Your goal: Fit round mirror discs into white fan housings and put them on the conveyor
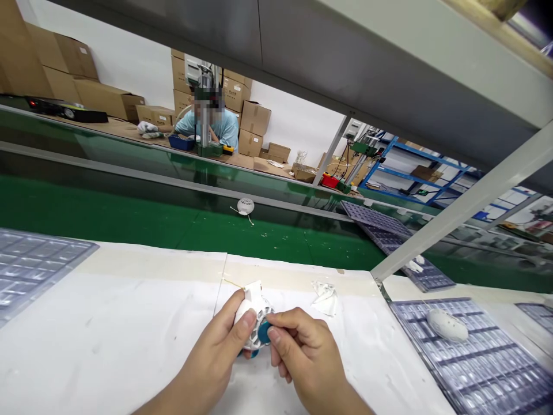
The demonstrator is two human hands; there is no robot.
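Observation:
My left hand (230,337) is closed round a white plastic housing with a slotted grille (256,305), held above the white worktop. A thin yellowish wire sticks out at its upper left. At the grille, my right hand (305,350) pinches a flat, rounded blue piece (264,332) between thumb and forefinger. The blue piece touches the housing or sits partly in it; I cannot tell which. More blue shows below the housing, under my left fingers. Crumpled white material (325,298) lies on the worktop beyond my right hand.
A round white grilled part (246,206) with wires lies on the green conveyor (129,202). Clear plastic trays (479,351) stand right and left; a white part (447,324) lies on the right one. A slanting post (458,202) and overhead shelf frame the view. A co-worker (227,124) sits opposite.

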